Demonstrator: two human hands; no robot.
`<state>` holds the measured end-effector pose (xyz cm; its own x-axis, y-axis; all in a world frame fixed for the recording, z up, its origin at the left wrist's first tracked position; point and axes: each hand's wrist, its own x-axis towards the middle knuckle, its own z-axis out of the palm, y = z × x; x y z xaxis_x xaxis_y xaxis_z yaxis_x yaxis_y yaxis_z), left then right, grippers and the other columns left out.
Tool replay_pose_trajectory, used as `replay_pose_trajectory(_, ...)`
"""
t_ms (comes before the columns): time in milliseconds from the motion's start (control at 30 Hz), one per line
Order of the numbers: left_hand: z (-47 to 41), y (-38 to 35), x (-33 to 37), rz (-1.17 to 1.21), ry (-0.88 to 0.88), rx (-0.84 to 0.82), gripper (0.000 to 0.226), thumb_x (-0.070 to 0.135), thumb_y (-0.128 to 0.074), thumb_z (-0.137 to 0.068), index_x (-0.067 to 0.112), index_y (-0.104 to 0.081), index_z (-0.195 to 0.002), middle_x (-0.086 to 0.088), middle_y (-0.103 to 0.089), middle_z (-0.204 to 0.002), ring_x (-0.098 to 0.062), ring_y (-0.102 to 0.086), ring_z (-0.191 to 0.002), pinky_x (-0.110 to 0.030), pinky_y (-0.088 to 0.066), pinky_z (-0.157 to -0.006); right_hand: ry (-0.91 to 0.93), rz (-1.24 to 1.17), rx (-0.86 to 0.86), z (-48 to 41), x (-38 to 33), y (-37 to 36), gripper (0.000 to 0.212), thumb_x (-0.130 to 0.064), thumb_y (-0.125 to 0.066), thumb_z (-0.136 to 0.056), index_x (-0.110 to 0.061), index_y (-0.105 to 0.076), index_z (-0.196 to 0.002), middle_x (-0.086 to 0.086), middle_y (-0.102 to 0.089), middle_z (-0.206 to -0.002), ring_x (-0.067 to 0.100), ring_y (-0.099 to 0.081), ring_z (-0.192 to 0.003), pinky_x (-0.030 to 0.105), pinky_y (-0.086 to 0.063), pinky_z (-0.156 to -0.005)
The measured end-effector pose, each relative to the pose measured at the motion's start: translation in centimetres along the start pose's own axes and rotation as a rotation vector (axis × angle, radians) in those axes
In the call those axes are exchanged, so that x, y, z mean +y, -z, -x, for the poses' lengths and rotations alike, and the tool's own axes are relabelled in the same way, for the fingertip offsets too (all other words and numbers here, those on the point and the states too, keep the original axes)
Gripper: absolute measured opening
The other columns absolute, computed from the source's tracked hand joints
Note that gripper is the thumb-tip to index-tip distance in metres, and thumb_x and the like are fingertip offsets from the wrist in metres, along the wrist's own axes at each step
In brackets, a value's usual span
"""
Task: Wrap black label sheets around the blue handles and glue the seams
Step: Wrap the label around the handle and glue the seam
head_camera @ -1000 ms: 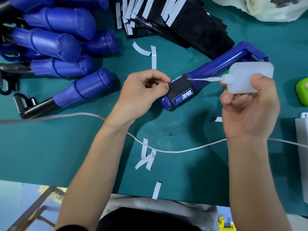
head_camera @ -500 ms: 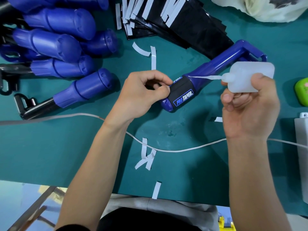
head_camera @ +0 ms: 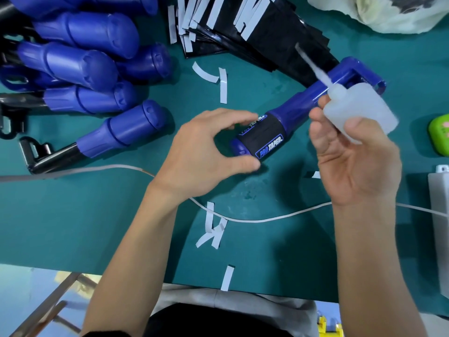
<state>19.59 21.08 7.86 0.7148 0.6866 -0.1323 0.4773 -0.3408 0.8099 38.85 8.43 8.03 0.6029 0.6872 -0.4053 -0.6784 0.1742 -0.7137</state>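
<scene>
— Item: blue handle, black label on, middle of bench. Change?
— I log: glue bottle nozzle lifted off the seam. Grips: right hand pinches bottle, left hand pinches handle. Seam likely glued.

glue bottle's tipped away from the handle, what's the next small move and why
Probably press the black label flat along its seam with the left hand: its fingers curl round the wrapped handle, while the right hand holds the glue bottle with its nozzle pointing up, clear of the label.
</scene>
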Motion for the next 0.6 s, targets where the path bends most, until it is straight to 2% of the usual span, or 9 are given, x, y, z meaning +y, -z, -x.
replay_pose_trajectory(67, 0.3, -0.7, 0.7, -0.183, 0.002, -0.059, 0.090, 0.049, -0.090, -0.060, 0.040, -0.055, -0.141, 0.025, -0.063, -0.131, -0.004, -0.058, -0.116, -0.026, -0.043, -0.100, -0.002, 0.001, -0.093, -0.2, 0.1, 0.3, 0.039, -0.005, -0.056, -0.084, -0.010, -0.063, -0.122, 0.005, -0.072, -0.107, 0.021, -0.069, -0.096, 0.033, -0.056, -0.088)
replay_pose_trajectory(100, 0.3, -1.1, 0.9, -0.238, 0.010, -0.059, 0.094, 0.046, -0.092, -0.060, 0.038, -0.050, -0.144, 0.024, -0.061, -0.133, -0.007, -0.058, -0.117, -0.030, -0.043, -0.100, 0.021, 0.029, -0.137, -0.3, 0.1, 0.5, 0.040, -0.007, -0.061, -0.080, -0.015, -0.066, -0.119, 0.002, -0.069, -0.107, 0.020, -0.064, -0.095, 0.032, -0.052, -0.088)
replay_pose_trajectory(167, 0.3, -1.7, 0.9, -0.231, 0.027, -0.031, 0.088, 0.036, -0.092, -0.064, 0.035, -0.048, -0.140, 0.023, -0.062, -0.132, -0.008, -0.060, -0.116, -0.034, -0.045, -0.102, 0.100, 0.174, -0.187, -0.6, 0.0, 0.8, 0.036, -0.011, -0.066, -0.073, -0.025, -0.072, -0.105, -0.006, -0.067, -0.100, 0.015, -0.058, -0.091, 0.028, -0.045, -0.085)
replay_pose_trajectory(233, 0.3, -1.7, 0.4, -0.117, 0.056, -0.016, 0.075, 0.031, -0.088, -0.068, 0.037, -0.047, -0.131, 0.026, -0.062, -0.126, -0.002, -0.061, -0.115, -0.030, -0.046, -0.104, 0.210, 0.413, -0.150, -0.6, -0.1, 1.2, 0.031, -0.011, -0.068, -0.068, -0.029, -0.069, -0.094, -0.012, -0.066, -0.091, 0.011, -0.056, -0.085, 0.023, -0.043, -0.077)
replay_pose_trajectory(300, 0.1, -1.3, -0.3, -0.022, 0.084, 0.001, 0.067, 0.025, -0.086, -0.071, 0.037, -0.047, -0.124, 0.029, -0.063, -0.122, 0.008, -0.060, -0.115, -0.018, -0.044, -0.102, 0.316, 0.662, -0.081, -0.7, -0.1, 1.4, 0.032, -0.011, -0.067, -0.066, -0.034, -0.064, -0.088, -0.019, -0.061, -0.082, 0.007, -0.052, -0.076, 0.020, -0.041, -0.067)
replay_pose_trajectory(400, -0.3, -1.1, -1.0, 0.044, 0.076, 0.043, 0.064, 0.012, -0.083, -0.072, 0.034, -0.048, -0.121, 0.024, -0.066, -0.123, 0.012, -0.059, -0.113, -0.005, -0.037, -0.095, 0.396, 0.917, -0.077, -0.7, 0.1, 1.7, 0.031, -0.011, -0.064, -0.069, -0.035, -0.057, -0.087, -0.016, -0.065, -0.083, 0.011, -0.064, -0.081, 0.024, -0.048, -0.068)
replay_pose_trajectory(500, -0.6, -0.8, -1.4, 0.062, 0.051, 0.077, 0.064, 0.004, -0.078, -0.072, 0.029, -0.049, -0.122, 0.020, -0.068, -0.124, 0.013, -0.059, -0.109, -0.004, -0.037, -0.095, 0.411, 1.148, -0.116, -0.6, 0.4, 2.0, 0.027, -0.010, -0.067, -0.072, -0.027, -0.056, -0.090, -0.007, -0.067, -0.087, 0.011, -0.063, -0.080, 0.021, -0.050, -0.069)
replay_pose_trajectory(600, -0.8, -0.7, -1.6, 0.078, 0.034, 0.092, 0.062, 0.000, -0.075, -0.072, 0.026, -0.050, -0.121, 0.019, -0.069, -0.122, 0.009, -0.061, -0.106, -0.006, -0.038, -0.094, 0.371, 1.302, -0.151, -0.5, 0.4, 2.3, 0.034, 0.001, -0.072, -0.075, -0.025, -0.055, -0.089, -0.006, -0.072, -0.098, 0.015, -0.065, -0.083, 0.033, -0.055, -0.068)
